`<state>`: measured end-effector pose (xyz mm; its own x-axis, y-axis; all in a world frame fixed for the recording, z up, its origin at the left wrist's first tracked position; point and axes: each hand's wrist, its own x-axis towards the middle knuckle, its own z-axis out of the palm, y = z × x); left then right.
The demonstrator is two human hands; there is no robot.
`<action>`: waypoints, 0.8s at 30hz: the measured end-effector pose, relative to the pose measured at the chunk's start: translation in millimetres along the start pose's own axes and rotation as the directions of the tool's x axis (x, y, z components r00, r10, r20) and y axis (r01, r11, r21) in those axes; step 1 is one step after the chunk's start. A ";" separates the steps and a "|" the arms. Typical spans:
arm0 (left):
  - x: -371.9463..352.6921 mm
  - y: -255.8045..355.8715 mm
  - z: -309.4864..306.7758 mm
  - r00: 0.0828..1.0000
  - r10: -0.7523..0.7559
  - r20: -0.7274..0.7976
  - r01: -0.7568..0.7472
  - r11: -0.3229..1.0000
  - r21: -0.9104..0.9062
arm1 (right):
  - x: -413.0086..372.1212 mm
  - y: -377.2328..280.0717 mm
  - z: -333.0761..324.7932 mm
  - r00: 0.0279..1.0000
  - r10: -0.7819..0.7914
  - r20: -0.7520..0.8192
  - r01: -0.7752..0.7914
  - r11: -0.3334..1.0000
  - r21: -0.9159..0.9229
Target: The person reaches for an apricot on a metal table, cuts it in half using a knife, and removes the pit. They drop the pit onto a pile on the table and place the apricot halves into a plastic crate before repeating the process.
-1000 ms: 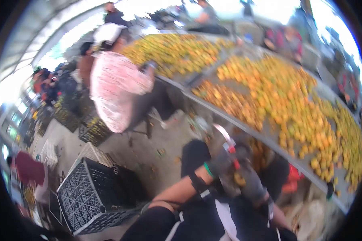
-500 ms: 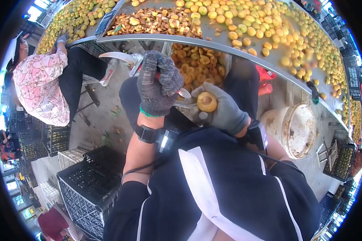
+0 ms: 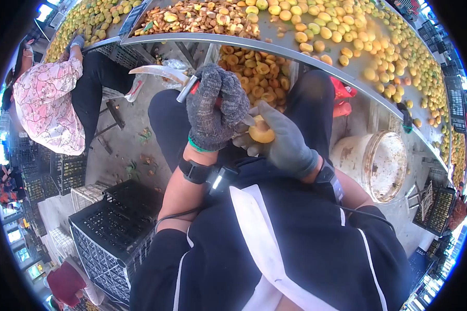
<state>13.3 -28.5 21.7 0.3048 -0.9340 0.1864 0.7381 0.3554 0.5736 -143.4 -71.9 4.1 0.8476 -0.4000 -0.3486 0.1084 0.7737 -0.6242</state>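
Note:
My left hand (image 3: 216, 106), in a dark grey knit glove, is closed around the red handle of a curved knife (image 3: 158, 71). The blade sticks out to the left, beside a short metal cylinder (image 3: 187, 89). From the other side of the fist a small metal tip (image 3: 249, 120) reaches the fruit; whether it belongs to the same tool is hidden. My right hand (image 3: 293, 142), in a lighter grey glove, holds a cut apricot (image 3: 263, 133) between thumb and fingers, close against the left fist. Below them, between my knees, lie many apricot halves (image 3: 257, 72).
A metal-edged table (image 3: 275, 50) in front carries whole apricots (image 3: 321, 31) and a heap of brown pits or scraps (image 3: 197, 20). A white bucket (image 3: 386, 166) stands at right, a black crate (image 3: 114, 223) at left. A person in a pink patterned top (image 3: 49, 103) sits at left.
Both hands have come together. The apricot has tipped, its cut face turning toward the left hand, and the metal tip now meets it. The left fist has shifted slightly right.

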 end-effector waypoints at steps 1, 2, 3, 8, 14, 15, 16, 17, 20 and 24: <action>-0.6 0.3 1.5 1.000 0.003 -0.003 -0.003 1.000 -0.001 | 0.7 2.7 -1.8 0.999 -0.037 0.012 0.036 0.998 0.053; -1.0 0.5 3.1 1.000 0.027 -0.015 -0.026 0.999 0.046 | 2.0 4.8 -3.9 0.997 -0.075 0.024 0.072 0.992 0.106; -1.5 1.0 3.9 0.998 0.051 -0.027 -0.048 0.994 0.093 | 3.2 6.3 -6.8 0.997 -0.072 0.027 0.068 0.992 0.105; -0.2 -0.4 1.2 0.998 0.065 -0.028 -0.062 0.994 0.095 | 0.9 2.9 -6.8 0.999 -0.029 0.014 0.026 0.974 0.224; -0.8 -8.7 3.5 0.997 0.032 -0.071 -0.030 0.999 0.037 | 3.2 9.5 -8.7 0.983 -0.153 -0.099 0.154 0.988 0.011; -1.7 -9.9 4.7 0.995 0.011 -0.097 -0.007 0.999 0.039 | 1.9 9.1 -7.9 0.984 -0.149 -0.098 0.151 0.989 0.011; -1.6 -10.6 5.5 0.995 0.014 -0.098 -0.010 0.999 0.040 | 0.3 7.3 -5.7 0.982 -0.151 -0.114 0.148 0.988 -0.034; -1.4 -11.1 6.2 0.997 0.034 -0.070 -0.030 0.998 0.049 | -1.3 5.3 -3.4 0.980 -0.154 -0.129 0.145 0.986 -0.079; -0.9 -12.9 6.2 0.997 0.064 -0.048 -0.062 0.997 0.044 | -5.5 1.7 5.3 0.973 -0.176 -0.150 0.163 0.982 -0.094; -1.2 -12.2 8.4 0.997 0.065 -0.037 -0.065 0.998 0.012 | -7.8 0.1 6.6 0.980 -0.161 -0.113 0.149 0.983 -0.104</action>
<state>-1.1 -32.1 21.2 0.3742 -0.9068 0.1940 0.7093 0.4147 0.5700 -146.5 -65.5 11.4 0.7548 -0.5723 -0.3206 0.1794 0.6502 -0.7383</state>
